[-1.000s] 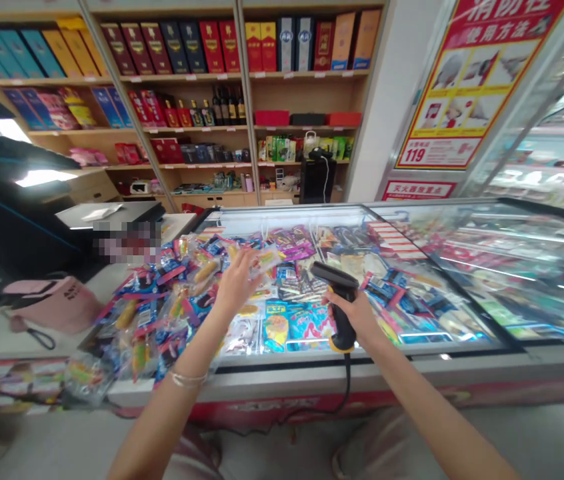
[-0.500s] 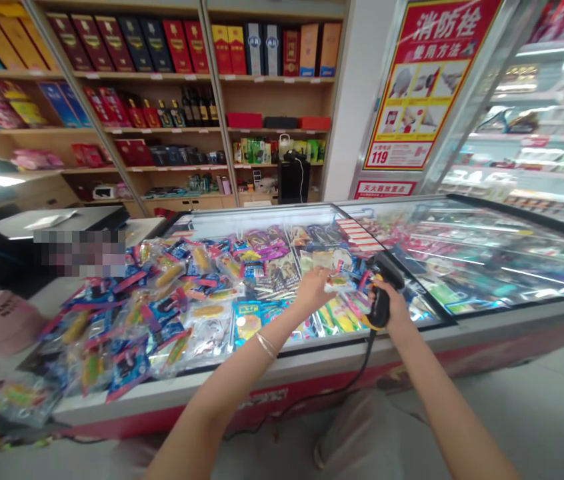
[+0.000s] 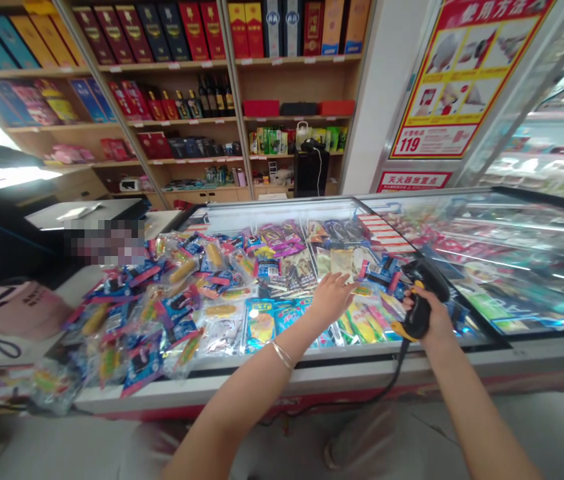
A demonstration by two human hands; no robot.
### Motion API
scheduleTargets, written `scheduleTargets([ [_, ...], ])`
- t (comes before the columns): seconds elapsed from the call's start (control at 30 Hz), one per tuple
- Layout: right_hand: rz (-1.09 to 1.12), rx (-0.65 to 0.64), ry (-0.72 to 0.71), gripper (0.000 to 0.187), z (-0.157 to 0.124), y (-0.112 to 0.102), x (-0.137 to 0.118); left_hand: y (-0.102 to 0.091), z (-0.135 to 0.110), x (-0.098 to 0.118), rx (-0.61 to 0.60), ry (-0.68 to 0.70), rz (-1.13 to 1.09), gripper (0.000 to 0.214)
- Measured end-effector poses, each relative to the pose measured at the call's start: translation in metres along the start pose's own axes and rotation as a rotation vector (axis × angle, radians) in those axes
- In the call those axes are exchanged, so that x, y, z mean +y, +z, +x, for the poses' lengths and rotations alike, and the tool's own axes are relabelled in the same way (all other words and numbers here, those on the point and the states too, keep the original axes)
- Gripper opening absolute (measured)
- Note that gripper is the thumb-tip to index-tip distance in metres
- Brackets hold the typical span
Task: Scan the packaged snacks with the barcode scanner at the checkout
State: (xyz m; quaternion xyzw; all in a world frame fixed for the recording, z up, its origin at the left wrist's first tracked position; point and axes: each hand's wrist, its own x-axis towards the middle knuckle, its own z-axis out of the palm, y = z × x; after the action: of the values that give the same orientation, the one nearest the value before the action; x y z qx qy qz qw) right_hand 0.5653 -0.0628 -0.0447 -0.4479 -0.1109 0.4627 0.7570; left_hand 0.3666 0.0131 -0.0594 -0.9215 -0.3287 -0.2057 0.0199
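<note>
A black barcode scanner (image 3: 425, 277) is gripped firmly in the right hand (image 3: 432, 320), and its cord (image 3: 396, 380) is left hanging over the front of the chest freezer (image 3: 342, 357). The left hand (image 3: 332, 300) is held open and empty over colourful snack packets (image 3: 187, 287), which are heaped across the freezer, and a glass lid (image 3: 522, 267) is seen to their right.
</note>
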Motion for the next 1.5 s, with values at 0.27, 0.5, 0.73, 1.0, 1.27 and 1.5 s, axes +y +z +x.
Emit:
scheduleTargets([
  [0.27, -0.021, -0.007, -0.018, 0.024, 0.000, 0.002, -0.001, 0.003, 0.000, -0.002, -0.007, 0.001, -0.017, 0.034],
  [0.5, -0.019, -0.046, -0.053, 0.017, -0.004, 0.003, -0.002, -0.022, 0.008, -0.002, 0.027, -0.045, -0.084, 0.042],
  [0.73, -0.064, -0.125, -0.108, 0.008, -0.029, 0.023, -0.013, -0.129, -0.009, -0.046, 0.264, -0.238, -0.088, 0.031],
  [1.0, -0.107, -0.352, 0.019, 0.023, -0.057, 0.121, 0.028, -0.206, -0.099, -0.163, 0.332, -0.748, 0.198, 0.027],
  [1.27, -0.272, -0.746, 0.149, 0.030, -0.076, 0.209, 0.114, -0.185, -0.149, -0.220, 0.215, -1.130, 0.435, 0.037],
  [1.5, -0.349, -0.867, 0.285, 0.027, -0.087, 0.215, 0.160, -0.154, -0.155, -0.231, 0.151, -1.151, 0.494, 0.037],
])
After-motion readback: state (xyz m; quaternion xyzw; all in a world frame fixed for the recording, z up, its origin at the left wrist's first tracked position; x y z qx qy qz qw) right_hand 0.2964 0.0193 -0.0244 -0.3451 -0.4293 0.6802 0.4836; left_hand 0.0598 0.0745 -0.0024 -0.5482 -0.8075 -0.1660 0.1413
